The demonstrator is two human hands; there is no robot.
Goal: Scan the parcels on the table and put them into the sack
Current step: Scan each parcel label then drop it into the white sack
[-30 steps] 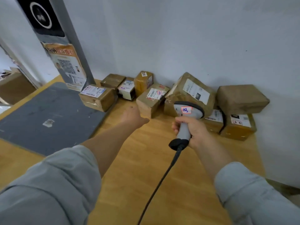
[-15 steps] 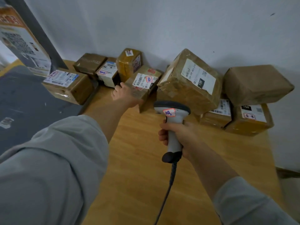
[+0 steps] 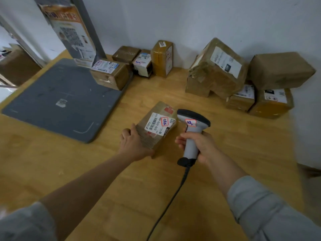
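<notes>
— Nearest first?
— Grey left sleeve (image 3: 22,223) and grey right sleeve (image 3: 271,213) at the bottom corners, bare forearms stretched out over the wooden table (image 3: 107,192).
— Right hand?
— Right hand (image 3: 199,147) wrapped tight round the handle of a grey scanner (image 3: 190,136), black head tipped toward the label. Black cable (image 3: 173,197) trailing back toward the near edge.
— Left hand?
— Left hand (image 3: 133,145) gripping the held parcel (image 3: 149,136) at its near left corner, fingers curled on the side.
— Placement of that one?
— Flat on the table, mid-way out, just left of the scanner, white label (image 3: 159,124) facing up.
— Further left?
— Dark grey mat (image 3: 60,100), flat on the table, apart from the held parcel.
— At the back?
— Against the white wall (image 3: 191,20), from the left: labelled box (image 3: 110,74) on the mat's far corner, dark box (image 3: 126,54), small white box (image 3: 143,64), upright yellow-taped box (image 3: 162,58). Then a gap. Then a large tilted parcel (image 3: 217,68) and a plain brown box (image 3: 281,70) on top of two small labelled boxes (image 3: 271,101).
— Behind the mat?
— Grey post (image 3: 93,32) with a poster (image 3: 69,32) on it.
</notes>
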